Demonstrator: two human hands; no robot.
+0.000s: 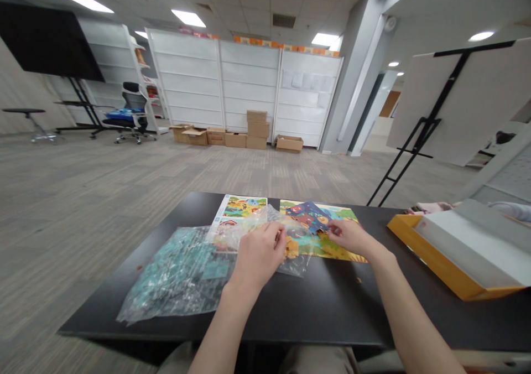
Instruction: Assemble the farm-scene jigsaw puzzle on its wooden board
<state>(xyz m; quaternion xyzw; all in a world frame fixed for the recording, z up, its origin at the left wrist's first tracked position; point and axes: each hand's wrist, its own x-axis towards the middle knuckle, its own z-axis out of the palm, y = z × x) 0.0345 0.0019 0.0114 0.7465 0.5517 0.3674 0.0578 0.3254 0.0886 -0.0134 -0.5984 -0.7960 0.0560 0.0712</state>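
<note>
My left hand (260,251) is closed on a crumpled clear plastic bag (296,263), which spreads to both sides of it. Yellow pieces (291,247) show through the film beside its fingers. My right hand (349,237) has its fingertips pinched at the right edge of a dark blue printed card (307,214), whose lower edge looks jagged. Under the card lies a colourful picture sheet (348,249) with trees and water. Left of it, partly covered by the bag, is a white-bordered picture sheet (244,205).
A large clear bag with teal pieces (178,269) lies on the black table (315,313) at left. An open yellow box (452,277) with white inside stands at right. Beyond the table are cardboard boxes (257,128), an office chair (131,114) and a board on a stand (418,136).
</note>
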